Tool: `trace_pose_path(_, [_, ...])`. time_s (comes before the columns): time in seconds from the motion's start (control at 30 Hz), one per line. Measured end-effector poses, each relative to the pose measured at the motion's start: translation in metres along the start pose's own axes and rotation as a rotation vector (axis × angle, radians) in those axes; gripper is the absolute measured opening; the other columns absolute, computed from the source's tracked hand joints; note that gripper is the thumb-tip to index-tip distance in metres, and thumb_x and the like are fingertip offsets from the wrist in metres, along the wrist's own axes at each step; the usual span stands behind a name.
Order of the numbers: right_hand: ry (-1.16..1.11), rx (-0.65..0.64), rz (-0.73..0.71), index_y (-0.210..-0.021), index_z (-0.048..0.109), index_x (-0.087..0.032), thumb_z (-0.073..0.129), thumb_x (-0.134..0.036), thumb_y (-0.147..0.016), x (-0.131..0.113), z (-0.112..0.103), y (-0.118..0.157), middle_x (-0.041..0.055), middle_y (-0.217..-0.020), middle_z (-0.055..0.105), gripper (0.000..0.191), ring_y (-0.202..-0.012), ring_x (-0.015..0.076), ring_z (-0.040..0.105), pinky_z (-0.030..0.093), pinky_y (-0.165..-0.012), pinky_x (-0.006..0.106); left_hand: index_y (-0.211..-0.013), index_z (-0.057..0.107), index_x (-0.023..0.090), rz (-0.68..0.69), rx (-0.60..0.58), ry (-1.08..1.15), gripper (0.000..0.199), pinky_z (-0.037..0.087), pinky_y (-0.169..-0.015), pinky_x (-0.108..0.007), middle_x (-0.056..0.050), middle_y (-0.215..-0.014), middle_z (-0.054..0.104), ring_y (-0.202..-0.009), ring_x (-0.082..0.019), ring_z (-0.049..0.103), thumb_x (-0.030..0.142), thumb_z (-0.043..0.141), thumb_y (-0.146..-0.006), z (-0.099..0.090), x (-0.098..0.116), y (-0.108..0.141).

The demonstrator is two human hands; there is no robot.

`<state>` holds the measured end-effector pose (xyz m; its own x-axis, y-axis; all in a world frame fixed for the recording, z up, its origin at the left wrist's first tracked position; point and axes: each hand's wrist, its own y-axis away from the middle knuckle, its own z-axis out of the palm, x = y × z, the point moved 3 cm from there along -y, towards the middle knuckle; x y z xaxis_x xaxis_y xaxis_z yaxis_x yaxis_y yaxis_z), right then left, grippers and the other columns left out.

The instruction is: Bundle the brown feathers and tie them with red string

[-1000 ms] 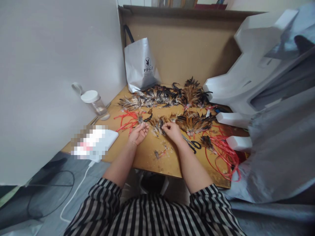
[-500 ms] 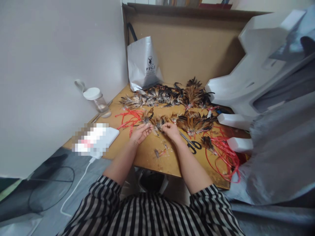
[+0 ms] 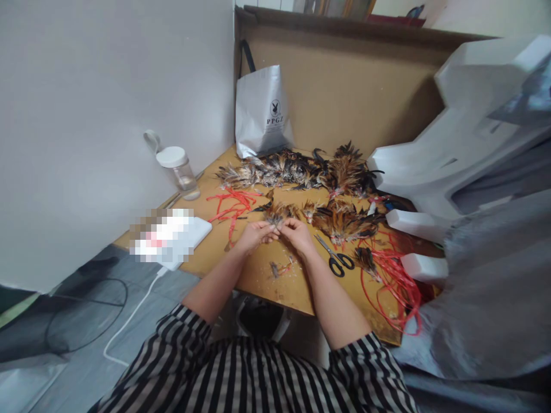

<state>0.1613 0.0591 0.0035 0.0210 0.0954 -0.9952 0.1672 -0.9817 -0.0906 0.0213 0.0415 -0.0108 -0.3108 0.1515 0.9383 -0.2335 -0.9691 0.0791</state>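
Observation:
A small tuft of brown feathers (image 3: pixel 278 213) is pinched at its lower end between both hands. My left hand (image 3: pixel 257 236) closes on it from the left, and my right hand (image 3: pixel 296 234) grips it from the right, fingertips nearly touching. Black-handled scissors (image 3: pixel 336 257) lie right of my right hand. A bundle of brown and black feathers (image 3: pixel 344 222) rests beyond the scissors. Red strips (image 3: pixel 232 203) lie beyond my left hand, and more red strings (image 3: pixel 398 275) are heaped at the right with a small dark feather bunch (image 3: pixel 365 259). Feather scraps (image 3: pixel 279 268) lie near the front edge.
A long row of feathers (image 3: pixel 284 169) spans the back, before a silver bag (image 3: pixel 262 115). A lidded jar (image 3: pixel 183 172) and a white device with a cable (image 3: pixel 189 244) stand and lie at left. White foam pieces (image 3: pixel 424 267) border the right side.
My hands have come together, and the feather tuft is now held between them. The camera view has shifted slightly, moving the table's things a little to the right.

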Motion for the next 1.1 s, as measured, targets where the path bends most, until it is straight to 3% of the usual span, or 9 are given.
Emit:
trace_pose_path(0.37, [0.077,0.028,-0.049,-0.065,0.057,-0.017,0.061,-0.037,-0.063,0.004,0.001,-0.001,-0.0025,-0.056,0.054,0.021,-0.049,0.0091,0.043,0.034,-0.051,0.022,-0.069,0.064,0.009,0.007,-0.015,-0.138,0.025,0.041,-0.051,-0.02,-0.005,-0.06,0.063,-0.047,-0.008,0.053,0.034,0.067,-0.065,-0.003,-0.001,-0.001])
trace_pose_path(0.5, [0.124,0.105,-0.076,-0.075,0.063,-0.016,0.059,-0.038,-0.066,0.0,-0.004,-0.002,0.0008,-0.063,0.06,0.024,-0.053,0.011,0.048,0.038,-0.055,0.024,-0.066,0.062,0.01,0.094,0.187,0.003,0.023,0.037,-0.047,-0.017,-0.003,-0.056,0.06,-0.045,-0.005,0.05,0.032,0.068,-0.064,-0.017,0.007,-0.004])
trace_pose_path(0.63, [0.469,0.158,-0.189,-0.07,0.064,-0.016,0.055,-0.032,-0.068,-0.003,-0.008,0.0,0.0034,-0.067,0.061,0.018,-0.062,0.014,0.052,0.039,-0.061,0.025,-0.071,0.061,0.01,0.149,0.332,0.264,0.019,0.039,-0.049,-0.014,-0.003,-0.065,0.062,-0.051,-0.004,0.051,0.025,0.07,-0.062,-0.03,0.014,-0.006])
trace_pose_path(0.77, [0.837,0.16,-0.246,-0.07,0.064,-0.019,0.05,-0.031,-0.073,-0.007,0.0,0.004,0.0042,-0.073,0.061,0.018,-0.069,0.0156,0.053,0.037,-0.064,0.026,-0.074,0.061,0.01,0.133,0.295,0.36,0.018,0.039,-0.049,-0.012,-0.003,-0.066,0.061,-0.052,-0.003,0.051,0.021,0.07,-0.063,-0.029,0.015,-0.005])
trace_pose_path(0.9, [1.034,0.156,-0.181,-0.072,0.065,-0.02,0.053,-0.035,-0.073,-0.009,0.012,0.002,0.0081,-0.077,0.062,0.019,-0.071,0.0185,0.054,0.035,-0.062,0.028,-0.073,0.061,0.009,0.098,0.242,0.338,0.016,0.039,-0.048,-0.013,-0.003,-0.067,0.062,-0.052,-0.003,0.05,0.02,0.069,-0.064,-0.024,0.013,-0.004])
trace_pose_path(1.0, [1.019,0.149,-0.136,-0.065,0.063,-0.02,0.056,-0.03,-0.07,-0.006,0.015,-0.002,0.0086,-0.074,0.062,0.013,-0.07,0.0181,0.053,0.034,-0.06,0.028,-0.073,0.061,0.009,0.077,0.221,0.323,0.016,0.039,-0.049,-0.013,-0.004,-0.068,0.062,-0.052,-0.003,0.05,0.021,0.068,-0.066,-0.023,0.012,-0.004])
trace_pose_path(1.1, [0.824,0.16,-0.096,-0.061,0.061,-0.02,0.056,-0.028,-0.067,-0.001,0.009,-0.004,0.0048,-0.065,0.06,0.011,-0.062,0.0147,0.05,0.034,-0.056,0.025,-0.074,0.062,0.008,0.066,0.19,0.318,0.016,0.04,-0.05,-0.013,-0.004,-0.068,0.063,-0.053,-0.003,0.052,0.02,0.068,-0.065,-0.022,0.009,-0.004])
